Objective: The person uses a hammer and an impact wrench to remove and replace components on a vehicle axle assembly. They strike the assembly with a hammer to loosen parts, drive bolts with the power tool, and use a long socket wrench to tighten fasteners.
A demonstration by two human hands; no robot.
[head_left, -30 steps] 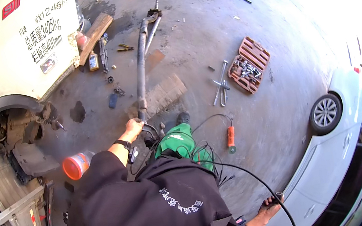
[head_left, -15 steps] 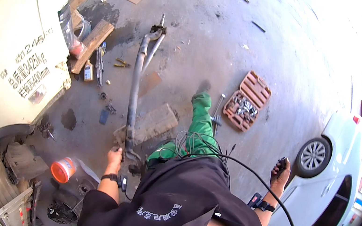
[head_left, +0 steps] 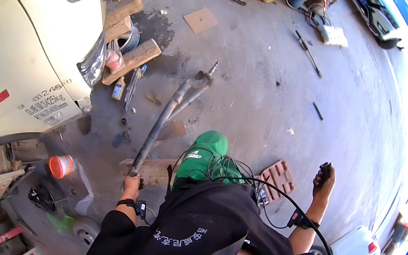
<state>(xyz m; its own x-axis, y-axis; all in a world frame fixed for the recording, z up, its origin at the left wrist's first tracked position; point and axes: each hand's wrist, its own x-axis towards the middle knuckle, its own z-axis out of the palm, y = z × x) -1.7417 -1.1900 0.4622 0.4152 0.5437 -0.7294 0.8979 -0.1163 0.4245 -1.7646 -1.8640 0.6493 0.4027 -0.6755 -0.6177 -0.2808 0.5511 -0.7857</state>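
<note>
My left hand (head_left: pixel 133 183) is closed at the near end of a long forked metal bar (head_left: pixel 160 121). The hand overlaps that end, so I cannot tell whether it grips the bar; a dark patch shows at its fingertips. Out to the right, my right hand (head_left: pixel 323 183) is wrapped around a small black cylindrical piece (head_left: pixel 325 167). A bundle of thin cables (head_left: pixel 223 166) hangs over my green trousers (head_left: pixel 202 155). Partly hidden by my body, the brown socket case (head_left: pixel 277 180) lies open on the floor.
A pale truck cab (head_left: pixel 8 73) stands on the left. Beside it are wooden blocks (head_left: pixel 132 61) and an orange-and-white bucket (head_left: pixel 61 166). A long tool (head_left: pixel 309 55) and a short black rod (head_left: pixel 318 111) lie to the right. One pale car (head_left: pixel 353 242) is at lower right.
The view has shifted, bringing more of the far floor into sight. My raised green knee now covers part of the case. The left hand now overlaps the bar's near end; the right keeps its black piece.
</note>
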